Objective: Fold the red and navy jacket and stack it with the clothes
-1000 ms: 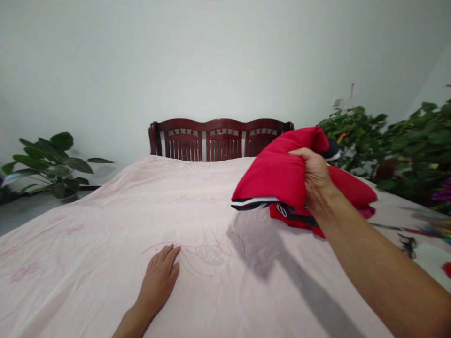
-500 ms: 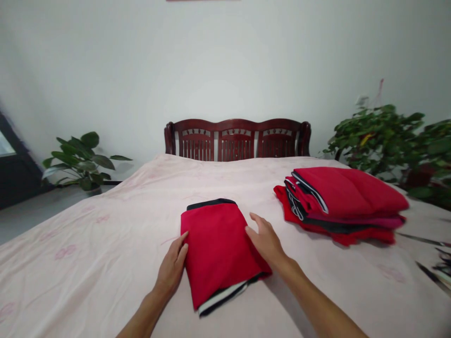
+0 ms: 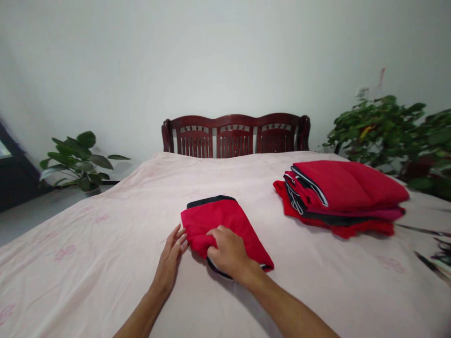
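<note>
A folded red garment (image 3: 234, 217) with dark and white edging lies in front of me on the pale pink bedsheet (image 3: 105, 277). My right hand (image 3: 229, 251) is closed on its near part, bunching the cloth and lifting the near edge a little. Beside the garment's left edge rests my left hand (image 3: 172, 256), fingers stretched out and their tips at the cloth. Whether the whole item is a jacket or trousers cannot be made out.
To the right stands a stack of folded red and dark clothes (image 3: 348, 188). Scissors or similar dark metal tools (image 3: 431, 263) lie at the far right. Beyond the sheet is a carved wooden backrest (image 3: 236, 134); leafy plants (image 3: 82, 162) stand at both sides.
My right hand has moved left from the garment's right edge onto its near part and gripped the cloth, raising the near edge. My left hand stays at the left edge.
</note>
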Demonstrator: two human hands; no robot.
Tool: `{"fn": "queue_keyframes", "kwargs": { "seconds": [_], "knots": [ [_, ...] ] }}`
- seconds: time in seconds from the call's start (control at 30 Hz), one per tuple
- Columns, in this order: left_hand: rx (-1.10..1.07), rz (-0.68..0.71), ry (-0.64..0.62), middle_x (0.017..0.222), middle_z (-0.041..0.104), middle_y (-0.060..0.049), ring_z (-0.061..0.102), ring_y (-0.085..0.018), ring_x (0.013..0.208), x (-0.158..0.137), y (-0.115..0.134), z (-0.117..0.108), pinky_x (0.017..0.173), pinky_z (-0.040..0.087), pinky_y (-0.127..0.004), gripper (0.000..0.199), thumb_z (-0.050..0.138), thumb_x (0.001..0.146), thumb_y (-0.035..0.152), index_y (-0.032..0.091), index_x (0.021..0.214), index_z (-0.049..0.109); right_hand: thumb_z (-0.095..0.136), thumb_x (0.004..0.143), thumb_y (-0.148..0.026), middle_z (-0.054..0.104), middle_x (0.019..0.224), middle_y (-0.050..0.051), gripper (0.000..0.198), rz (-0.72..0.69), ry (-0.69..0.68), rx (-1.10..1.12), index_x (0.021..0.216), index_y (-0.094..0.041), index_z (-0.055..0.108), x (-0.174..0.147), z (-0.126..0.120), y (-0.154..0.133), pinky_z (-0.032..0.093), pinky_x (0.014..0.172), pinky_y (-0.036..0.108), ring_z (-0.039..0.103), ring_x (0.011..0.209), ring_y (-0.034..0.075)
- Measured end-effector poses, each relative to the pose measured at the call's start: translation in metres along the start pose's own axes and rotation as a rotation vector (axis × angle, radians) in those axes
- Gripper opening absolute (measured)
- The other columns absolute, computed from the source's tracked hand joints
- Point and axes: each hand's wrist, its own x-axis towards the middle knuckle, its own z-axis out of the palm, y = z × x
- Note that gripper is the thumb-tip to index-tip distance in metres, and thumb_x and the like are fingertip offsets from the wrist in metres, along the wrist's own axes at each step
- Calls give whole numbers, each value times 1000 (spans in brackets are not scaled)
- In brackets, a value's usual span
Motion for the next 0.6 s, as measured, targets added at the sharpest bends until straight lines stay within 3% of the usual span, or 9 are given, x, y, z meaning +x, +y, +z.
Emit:
{"fn": "queue_keyframes", "kwargs": {
  "seconds": [0.17, 0.23, 0.3, 0.43, 0.6],
  "knots": [
    [164, -42, 81, 144, 54, -15, 58, -26, 127, 3, -6, 0, 107, 49, -43, 59, 56, 88, 50, 19, 138, 49, 36, 86, -47, 74, 112, 6, 51, 165, 320, 327, 121, -21, 64, 24, -77, 29, 55, 88, 41, 70, 96, 23],
    [316, -18, 17, 140, 59, -13, 57, -27, 129, 4, -7, -1, 111, 44, -45, 53, 56, 88, 50, 18, 130, 57, 25, 89, -51, 74, 110, 10, 58, 220, 402, 468, 116, -19, 65, 18, -104, 54, 57, 83, 41, 71, 93, 23],
    [421, 4, -62, 136, 62, -13, 56, -28, 129, 5, -7, 2, 114, 40, -47, 49, 55, 88, 51, 18, 125, 62, 34, 87, -49, 76, 101, 9, 48, 340, 471, 753, 105, -20, 68, 5, -122, 86, 58, 81, 40, 71, 91, 22],
    [397, -32, -206, 134, 63, -17, 59, -31, 124, 15, -5, 30, 109, 43, -47, 56, 62, 82, 46, 15, 129, 58, 50, 80, -30, 76, 83, 6, 24, 583, 616, 1010, 92, -20, 68, -24, -131, 139, 59, 80, 42, 72, 84, 22],
    [525, 10, -240, 129, 64, -19, 60, -33, 120, 30, 0, 91, 107, 42, -48, 73, 74, 67, 25, 11, 135, 50, 60, 75, -19, 74, 74, 0, 15, 645, 782, 1069, 88, -19, 67, -31, -122, 152, 60, 64, 32, 70, 66, 18]
  ]
}}
